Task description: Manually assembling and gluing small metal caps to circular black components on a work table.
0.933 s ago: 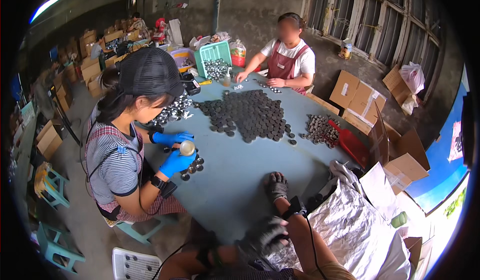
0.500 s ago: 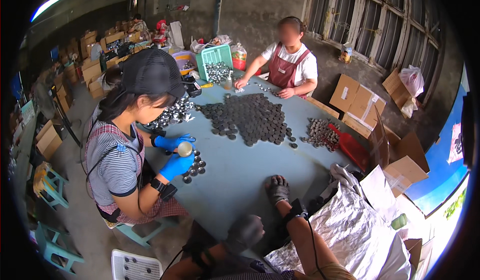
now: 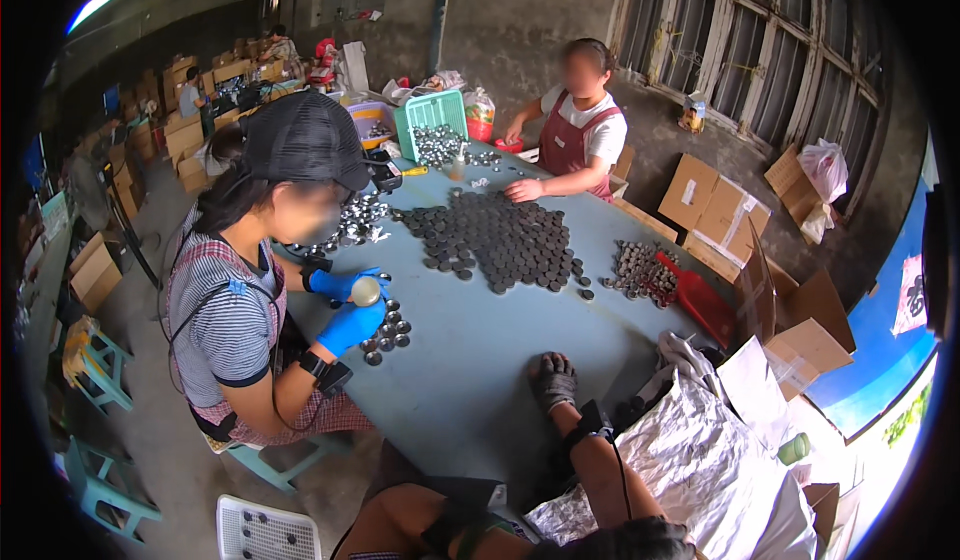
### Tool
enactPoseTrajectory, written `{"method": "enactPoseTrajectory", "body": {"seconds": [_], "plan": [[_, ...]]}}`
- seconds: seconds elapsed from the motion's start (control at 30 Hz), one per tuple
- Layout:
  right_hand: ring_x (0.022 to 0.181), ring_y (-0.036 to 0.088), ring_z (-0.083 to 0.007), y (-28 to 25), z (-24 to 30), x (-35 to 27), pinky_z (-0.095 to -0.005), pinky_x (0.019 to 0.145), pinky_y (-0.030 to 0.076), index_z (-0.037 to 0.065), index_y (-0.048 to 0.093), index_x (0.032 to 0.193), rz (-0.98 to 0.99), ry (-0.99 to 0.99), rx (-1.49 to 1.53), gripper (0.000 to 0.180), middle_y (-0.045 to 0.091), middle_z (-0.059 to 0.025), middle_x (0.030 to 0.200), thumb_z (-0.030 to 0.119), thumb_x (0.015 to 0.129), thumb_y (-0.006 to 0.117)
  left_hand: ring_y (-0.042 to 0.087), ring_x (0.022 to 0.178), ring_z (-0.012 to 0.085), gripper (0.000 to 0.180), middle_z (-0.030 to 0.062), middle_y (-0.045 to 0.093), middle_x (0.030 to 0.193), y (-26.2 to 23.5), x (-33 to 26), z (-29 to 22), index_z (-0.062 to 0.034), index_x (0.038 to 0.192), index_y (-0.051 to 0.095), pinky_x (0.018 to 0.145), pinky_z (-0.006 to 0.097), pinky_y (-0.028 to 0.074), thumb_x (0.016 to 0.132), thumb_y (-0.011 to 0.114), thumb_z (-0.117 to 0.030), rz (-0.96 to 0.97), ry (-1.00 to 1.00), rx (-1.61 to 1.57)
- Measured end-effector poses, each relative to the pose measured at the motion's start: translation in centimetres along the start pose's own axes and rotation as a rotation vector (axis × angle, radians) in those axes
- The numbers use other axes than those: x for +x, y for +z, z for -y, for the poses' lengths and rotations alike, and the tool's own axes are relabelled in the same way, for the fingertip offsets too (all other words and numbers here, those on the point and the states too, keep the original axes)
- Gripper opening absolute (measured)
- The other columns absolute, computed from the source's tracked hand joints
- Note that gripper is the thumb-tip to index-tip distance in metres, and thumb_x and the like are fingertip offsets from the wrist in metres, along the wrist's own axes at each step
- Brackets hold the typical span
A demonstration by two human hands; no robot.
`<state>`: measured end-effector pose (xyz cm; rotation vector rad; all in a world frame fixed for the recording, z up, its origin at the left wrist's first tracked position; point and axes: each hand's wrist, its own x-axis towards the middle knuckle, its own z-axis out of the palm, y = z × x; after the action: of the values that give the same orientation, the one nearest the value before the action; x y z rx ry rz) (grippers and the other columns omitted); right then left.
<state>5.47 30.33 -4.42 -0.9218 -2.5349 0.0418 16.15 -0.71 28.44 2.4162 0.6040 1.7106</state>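
Observation:
My right hand (image 3: 553, 382), in a dark glove with bare fingertips, lies palm down on the grey-blue table (image 3: 460, 335), its fingers stretched toward the far side. No held thing shows in it. My left hand (image 3: 645, 540), also dark-gloved, is low at the bottom edge, near my right forearm; its fingers are blurred and partly cut off. Right of my right hand, a crumpled silvery-white sack (image 3: 690, 450) drapes over the table's edge, with several dark round pieces (image 3: 628, 406) beside it. Farther up lies a broad spread of dark round caps (image 3: 500, 235).
At left, a person in blue gloves (image 3: 350, 330) holds a pale round container (image 3: 366, 291) by small dark cups (image 3: 388, 338). Another person (image 3: 580, 130) works across the table. A red scoop (image 3: 705, 305), open cardboard box (image 3: 800, 310) and green basket (image 3: 430, 115) stand around.
My left hand has swung right and down toward my right forearm. My right hand stays on the table. The person opposite has shifted, one hand reaching to the dark caps.

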Motion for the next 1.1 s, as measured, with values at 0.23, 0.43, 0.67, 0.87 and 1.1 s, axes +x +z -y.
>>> {"method": "enactPoseTrajectory", "body": {"seconds": [0.23, 0.43, 0.67, 0.87, 1.1], "plan": [[0.128, 0.037, -0.0339, 2.5, -2.0, 0.4, -0.0478, 0.105, 0.03, 0.012, 0.052, 0.126, 0.036, -0.01, -0.051, 0.055, 0.047, -0.0128, 0.134, 0.044, 0.082, 0.059, 0.054, 0.108, 0.0398, 0.036, 0.0183, 0.057, 0.117, -3.7, 3.5, -0.2, -0.0038, 0.104, 0.061, 0.093, 0.051, 0.043, 0.084, 0.066, -0.034, 0.184, -0.13, -0.611], [0.126, 0.04, -0.0333, 0.6, -0.8, 2.1, -0.0473, 0.103, 0.034, 0.013, 0.051, 0.125, 0.026, -0.044, -0.083, 0.052, 0.049, -0.013, 0.13, 0.045, 0.085, 0.055, 0.053, 0.111, 0.0395, 0.038, 0.0171, 0.055, 0.12, -3.8, 3.0, -1.2, -0.0045, 0.106, 0.061, 0.093, 0.05, 0.043, 0.084, 0.066, -0.035, 0.051, -0.011, -0.512], [0.129, 0.037, -0.0322, 1.2, 0.0, 0.8, -0.0456, 0.105, 0.032, 0.013, 0.052, 0.125, 0.056, -0.011, -0.118, 0.054, 0.047, -0.0096, 0.133, 0.048, 0.084, 0.055, 0.051, 0.113, 0.0392, 0.04, 0.0158, 0.053, 0.124, -3.3, 1.2, -1.6, -0.0054, 0.11, 0.06, 0.094, 0.05, 0.042, 0.083, 0.067, -0.035, -0.008, -0.02, -0.443], [0.128, 0.038, -0.0326, 0.2, -1.2, 1.2, -0.0469, 0.104, 0.033, 0.013, 0.049, 0.126, 0.068, -0.046, -0.074, 0.053, 0.046, -0.0104, 0.134, 0.046, 0.085, 0.054, 0.05, 0.116, 0.0389, 0.043, 0.0147, 0.052, 0.127, -3.2, 1.7, -1.3, -0.0061, 0.112, 0.059, 0.095, 0.049, 0.042, 0.083, 0.068, -0.036, 0.004, -0.023, -0.374], [0.126, 0.039, -0.0343, 1.9, -1.6, 0.3, -0.0479, 0.105, 0.031, 0.013, 0.048, 0.127, 0.026, -0.054, -0.055, 0.052, 0.046, -0.0144, 0.133, 0.041, 0.084, 0.057, 0.048, 0.118, 0.0385, 0.045, 0.0134, 0.05, 0.131, -1.5, 0.2, 0.9, -0.007, 0.116, 0.059, 0.096, 0.049, 0.042, 0.083, 0.068, -0.037, 0.103, -0.054, 0.061]]}}
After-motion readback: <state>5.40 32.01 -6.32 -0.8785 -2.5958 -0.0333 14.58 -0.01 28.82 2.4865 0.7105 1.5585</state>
